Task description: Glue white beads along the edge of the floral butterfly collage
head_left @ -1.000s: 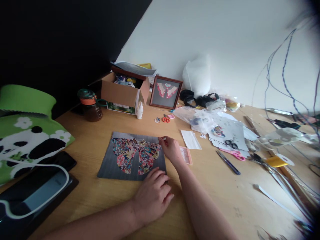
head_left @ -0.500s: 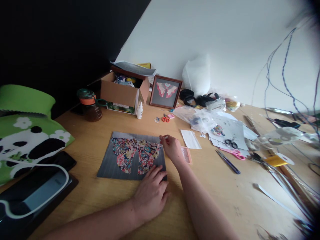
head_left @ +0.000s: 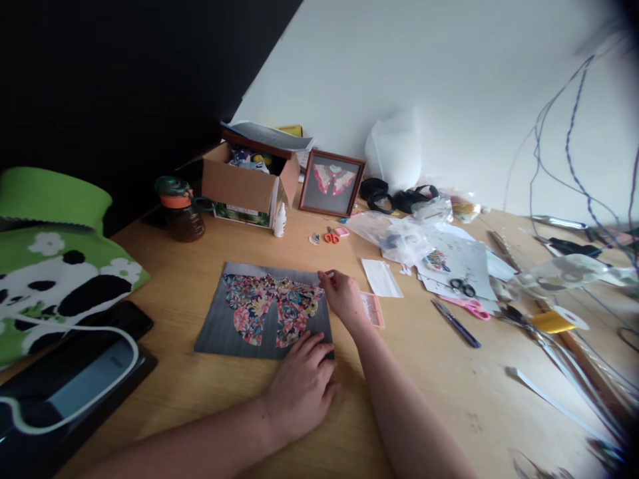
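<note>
Sliding forward a little, the left hand [head_left: 299, 389] now lies flat, fingers [head_left: 312, 346] spread, pinning the near right corner of the grey card [head_left: 217, 336] with its floral butterfly [head_left: 272, 309] on the counter [head_left: 439, 386]; the right hand [head_left: 345, 299] stays at the far corner, its grip impossible to tell.

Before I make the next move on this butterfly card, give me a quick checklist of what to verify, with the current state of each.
1. Pinning: left hand lies flat on the near right corner of the grey card: ok.
2. Far corner: right hand is at the card's far right corner, fingertips at its edge: ok.
3. Artwork: floral butterfly lies flat, wholly within the card: ok.
4. Grip: whether the right hand pinches the small white bit at its fingertips: cannot tell.
5. Glue: glue bottle stands upright beside the cardboard box, off the card: ok.
</note>
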Demonstrator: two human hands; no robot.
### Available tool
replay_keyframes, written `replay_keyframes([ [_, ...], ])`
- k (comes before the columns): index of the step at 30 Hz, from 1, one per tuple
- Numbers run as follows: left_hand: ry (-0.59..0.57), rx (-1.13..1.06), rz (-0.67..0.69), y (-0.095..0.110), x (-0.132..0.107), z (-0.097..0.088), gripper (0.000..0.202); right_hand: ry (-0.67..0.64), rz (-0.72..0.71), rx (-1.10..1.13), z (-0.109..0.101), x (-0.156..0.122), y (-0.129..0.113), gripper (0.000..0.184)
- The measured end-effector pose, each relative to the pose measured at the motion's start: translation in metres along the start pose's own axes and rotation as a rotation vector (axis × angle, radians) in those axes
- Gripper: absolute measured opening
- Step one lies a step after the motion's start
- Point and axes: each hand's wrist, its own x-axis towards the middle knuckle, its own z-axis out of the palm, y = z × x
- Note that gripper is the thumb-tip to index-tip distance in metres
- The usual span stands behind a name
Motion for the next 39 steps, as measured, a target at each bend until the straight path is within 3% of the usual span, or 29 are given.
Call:
replay_keyframes([
  [39, -0.004, 0.013, -0.004, 0.0006, -0.0009, -0.0004, 0.019, 0.011, -0.012, -0.018, 0.0008, -0.0009, 0.0010, 0.030],
])
